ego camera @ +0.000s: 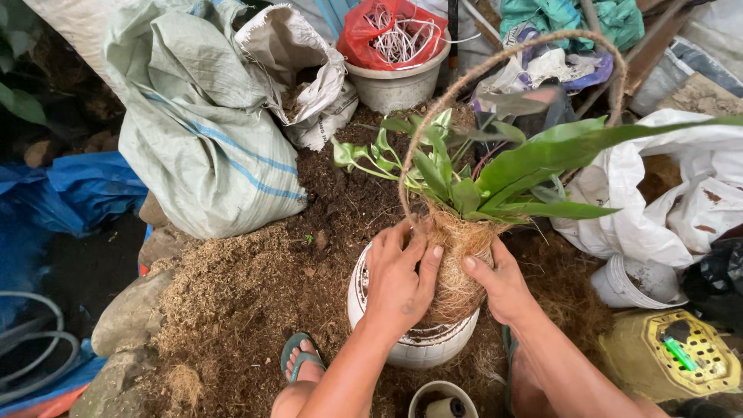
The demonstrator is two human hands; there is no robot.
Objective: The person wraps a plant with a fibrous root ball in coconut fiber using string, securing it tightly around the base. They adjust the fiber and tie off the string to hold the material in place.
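Left hand [397, 277] wrapped over the near side of the coir-fibre plant ball [458, 271], fingers spread and pressed into the fibres; right hand [501, 285] clasped against the opposite side, thumb on top. Held between both, sitting in the mouth of a white round pot [418, 340] on the soil-strewn ground [255, 271]. Rose from the ball: broad green leaves [534, 166] and a looped fibre handle [495, 70].

Hidden by the hands and forearms: most of the pot's rim and the lower half of the ball. Cut off at the bottom edge: a small round container [443, 399] and a sandalled foot [300, 358]. Hard to make out: the contents of the yellow perforated crate [681, 360] beyond a green tool.

Stood around: a woven sack [205, 131] at left, a grey bucket [396, 83] with a red bag, white plastic sacks [658, 209] at right, blue tarpaulin [70, 193] and stones [131, 317] at far left.
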